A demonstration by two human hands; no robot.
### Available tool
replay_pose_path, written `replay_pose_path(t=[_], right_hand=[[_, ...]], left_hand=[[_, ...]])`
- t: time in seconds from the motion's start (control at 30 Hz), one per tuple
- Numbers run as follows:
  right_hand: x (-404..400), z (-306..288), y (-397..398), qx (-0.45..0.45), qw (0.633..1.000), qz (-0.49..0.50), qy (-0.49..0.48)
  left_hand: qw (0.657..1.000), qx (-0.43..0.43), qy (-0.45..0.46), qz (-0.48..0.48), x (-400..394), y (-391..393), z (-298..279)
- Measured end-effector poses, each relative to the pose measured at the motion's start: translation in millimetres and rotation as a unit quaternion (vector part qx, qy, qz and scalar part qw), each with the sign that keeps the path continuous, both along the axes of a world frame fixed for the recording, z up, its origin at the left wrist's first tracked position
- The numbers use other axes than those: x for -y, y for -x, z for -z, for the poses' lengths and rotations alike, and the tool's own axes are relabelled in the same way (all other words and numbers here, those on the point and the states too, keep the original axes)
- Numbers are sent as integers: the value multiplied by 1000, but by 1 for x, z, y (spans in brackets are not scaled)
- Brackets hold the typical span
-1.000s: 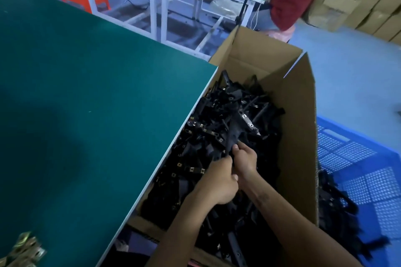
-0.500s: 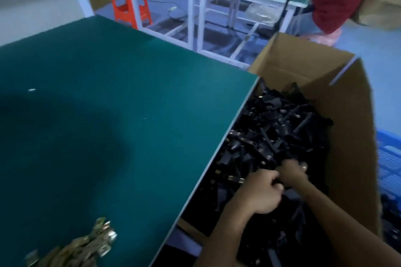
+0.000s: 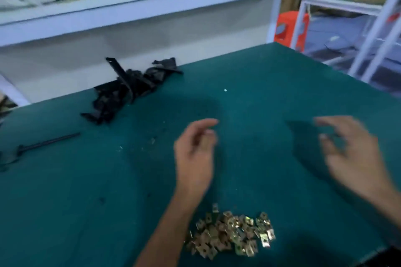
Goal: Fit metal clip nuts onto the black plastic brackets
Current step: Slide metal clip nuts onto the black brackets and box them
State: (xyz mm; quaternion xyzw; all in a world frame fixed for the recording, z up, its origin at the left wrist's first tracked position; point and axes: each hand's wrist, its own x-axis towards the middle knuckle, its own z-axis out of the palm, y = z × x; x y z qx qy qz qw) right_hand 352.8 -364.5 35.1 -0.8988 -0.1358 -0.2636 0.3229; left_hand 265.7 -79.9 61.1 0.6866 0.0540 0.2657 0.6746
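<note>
Both hands have left the carton; left hand (image 3: 193, 154) and right hand (image 3: 347, 154) hover loosely open, holding nothing, above the clip nuts (image 3: 232, 234); fitting can restart.

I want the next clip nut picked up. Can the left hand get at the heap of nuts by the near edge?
Probably yes. The left hand hovers open above the green mat, and the clip nuts lie uncovered beside its forearm, with nothing between them.
</note>
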Motion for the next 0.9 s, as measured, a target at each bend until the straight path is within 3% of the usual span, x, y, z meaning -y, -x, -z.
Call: replay_pose_path(t=[0.13,0.23,0.4,0.63,0.77,0.9], right_hand=[[-122,-18,-35,-59,969,-236,55],[-203,-17,-80,-92,942,-301,119],[-330,-23,-177,-160,933,-252,200],[-417,-20,-256,-215,906,-177,318],[-438,-19,-266,-240,878,-161,382],[-436,-26,-257,-170,912,-151,340]], left_hand=[[987,4,-11,-161,-76,15,28],[984,14,-99,-150,-83,14,35],[958,-26,-263,-111,-81,3,40],[937,-134,-300,-121,-83,-7,46],[947,-214,-219,-101,-85,-5,40],[955,-211,-187,-91,-84,-6,34]])
